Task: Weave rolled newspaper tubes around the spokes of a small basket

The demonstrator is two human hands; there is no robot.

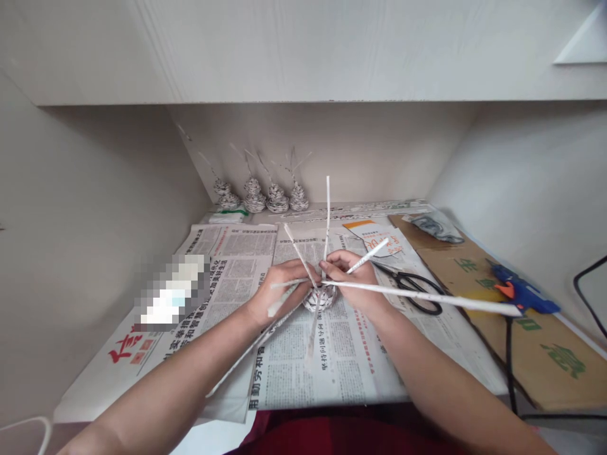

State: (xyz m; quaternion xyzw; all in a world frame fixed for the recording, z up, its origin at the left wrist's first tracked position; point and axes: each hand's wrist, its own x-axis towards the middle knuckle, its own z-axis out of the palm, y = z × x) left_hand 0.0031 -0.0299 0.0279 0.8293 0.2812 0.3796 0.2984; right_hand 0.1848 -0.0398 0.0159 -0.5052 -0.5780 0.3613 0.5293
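A small round woven piece (320,299) made of rolled newspaper sits between my two hands, above the newspaper sheets. Several pale paper tubes stick out of it in different directions; one paper tube (327,215) stands upright and one long paper tube (422,292) runs far to the right. My left hand (283,285) is closed around the left side of the woven piece, its fingertips partly hidden behind tubes. With thumb and fingers pinched near the base of the upright tube, my right hand (353,278) is at the piece's upper right edge.
Newspaper sheets (289,373) cover the desk. Several gourd-shaped woven pieces (275,198) stand at the back left. Black-handled scissors (417,292) lie right of my right hand. A blue glue gun (524,289) rests on cardboard (474,278). An overhead panel (303,50) crosses above.
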